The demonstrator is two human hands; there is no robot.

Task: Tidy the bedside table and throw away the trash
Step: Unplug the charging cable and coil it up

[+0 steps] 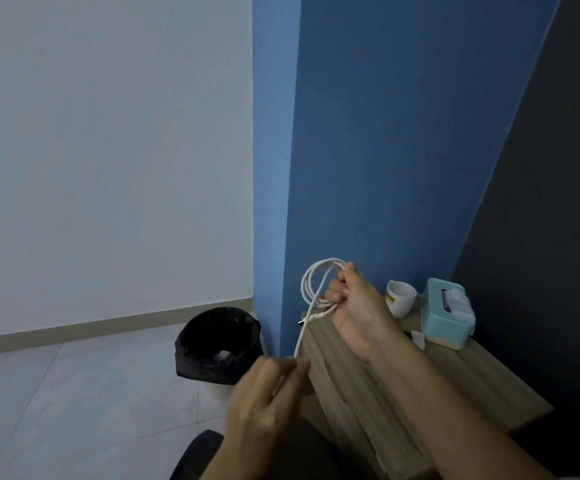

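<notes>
A white charging cable is coiled in loops in my right hand, which is raised above the left end of the wooden bedside table. One strand runs down from the coil to my left hand, which pinches it between thumb and fingers below and left of the coil. A metal plug end sticks out under the coil. On the floor to the left stands a trash bin lined with a black bag, with some pale crumpled trash inside.
At the back of the table stand a white mug and a teal tissue box, with a small white object beside the box. A blue wall rises behind, a dark headboard panel at right, a tiled floor at left.
</notes>
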